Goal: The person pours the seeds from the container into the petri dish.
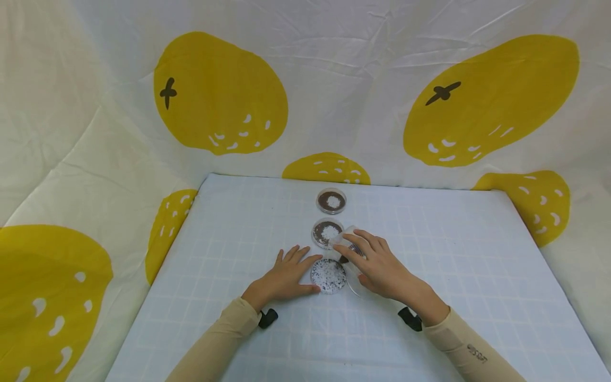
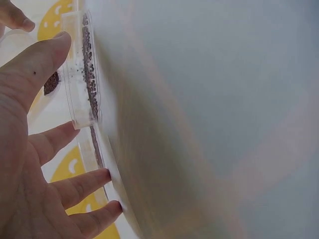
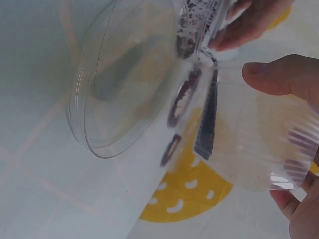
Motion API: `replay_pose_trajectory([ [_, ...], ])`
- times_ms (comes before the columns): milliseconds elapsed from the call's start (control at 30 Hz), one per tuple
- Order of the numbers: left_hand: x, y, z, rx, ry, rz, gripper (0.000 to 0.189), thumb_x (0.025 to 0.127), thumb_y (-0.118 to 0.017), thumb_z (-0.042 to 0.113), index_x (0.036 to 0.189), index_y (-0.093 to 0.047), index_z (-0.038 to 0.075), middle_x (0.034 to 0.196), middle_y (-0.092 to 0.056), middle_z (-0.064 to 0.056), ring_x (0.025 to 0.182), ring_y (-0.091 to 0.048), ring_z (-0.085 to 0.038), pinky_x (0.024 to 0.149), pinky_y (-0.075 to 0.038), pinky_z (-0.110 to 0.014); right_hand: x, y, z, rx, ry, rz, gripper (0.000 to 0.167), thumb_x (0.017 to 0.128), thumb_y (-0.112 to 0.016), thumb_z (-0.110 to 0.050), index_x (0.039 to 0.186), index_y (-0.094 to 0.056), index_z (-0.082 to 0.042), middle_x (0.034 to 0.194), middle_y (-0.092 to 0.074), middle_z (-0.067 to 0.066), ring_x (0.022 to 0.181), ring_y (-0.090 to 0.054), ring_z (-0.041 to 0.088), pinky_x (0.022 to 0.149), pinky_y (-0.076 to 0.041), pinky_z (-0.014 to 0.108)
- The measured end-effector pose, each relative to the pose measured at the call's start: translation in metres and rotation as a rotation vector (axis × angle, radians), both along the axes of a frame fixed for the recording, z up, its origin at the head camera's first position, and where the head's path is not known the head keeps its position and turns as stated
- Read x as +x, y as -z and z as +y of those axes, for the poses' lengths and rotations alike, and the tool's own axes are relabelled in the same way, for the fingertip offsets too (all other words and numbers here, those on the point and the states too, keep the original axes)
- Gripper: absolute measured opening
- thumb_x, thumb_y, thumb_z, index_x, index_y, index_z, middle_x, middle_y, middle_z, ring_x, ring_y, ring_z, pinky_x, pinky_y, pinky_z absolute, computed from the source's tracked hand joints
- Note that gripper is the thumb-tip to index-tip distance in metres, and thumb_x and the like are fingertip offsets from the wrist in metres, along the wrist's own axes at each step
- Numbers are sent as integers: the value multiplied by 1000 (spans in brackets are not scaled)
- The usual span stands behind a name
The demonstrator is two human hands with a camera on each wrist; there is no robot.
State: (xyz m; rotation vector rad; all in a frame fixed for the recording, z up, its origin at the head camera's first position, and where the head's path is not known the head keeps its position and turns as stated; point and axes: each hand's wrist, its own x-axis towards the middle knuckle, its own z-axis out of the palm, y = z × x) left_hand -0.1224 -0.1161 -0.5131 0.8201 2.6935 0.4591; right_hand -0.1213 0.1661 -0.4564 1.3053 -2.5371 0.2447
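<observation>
My right hand [image 1: 384, 268] grips a clear plastic cup [image 3: 239, 134], tipped with its mouth toward the near petri dish [image 1: 328, 276]. Dark granules [image 3: 208, 119] lie along the cup's lower side. Dark specks are scattered over white material in that dish, and a dark layer shows through its side in the left wrist view. My left hand [image 1: 285, 276] holds the dish's rim between thumb and index finger, the other fingers spread on the table. Next to the dish on the right, partly under my right hand, is an empty clear dish or lid [image 3: 94, 134].
Behind the near dish stand a middle petri dish [image 1: 317, 228] and a far petri dish [image 1: 322, 194], each with a brown layer and a white patch. A pale checked cloth [image 1: 238, 223] covers the table. Fabric with yellow fruit prints [image 1: 224, 95] hangs behind it.
</observation>
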Motion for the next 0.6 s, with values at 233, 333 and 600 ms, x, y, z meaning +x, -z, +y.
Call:
replay_pose_trajectory([
  [233,0,-1,0,3,2,4,81,91,-60,65,158,-30,31,163,-22,-11,150,-11,-40,112,-10,-70,0,-2,-1,3,-4,-5,97,68,-91,-10,151,-42,-17,150,-40,15,139,-33,40,97,-41,60],
  [333,0,-2,0,7,1,2,81,91,-60,65,158,-31,31,163,-22,-12,150,-11,-40,112,-10,-70,0,-2,-1,5,-5,-8,97,69,-90,-9,151,-41,-17,151,-39,14,140,-32,40,97,-41,59],
  [600,0,-3,0,8,3,-1,81,91,-60,65,158,-31,30,163,-23,-12,149,-12,-40,112,-10,-70,1,-2,-1,3,-9,-5,98,68,-90,-9,151,-41,-17,151,-39,15,140,-32,40,96,-41,60],
])
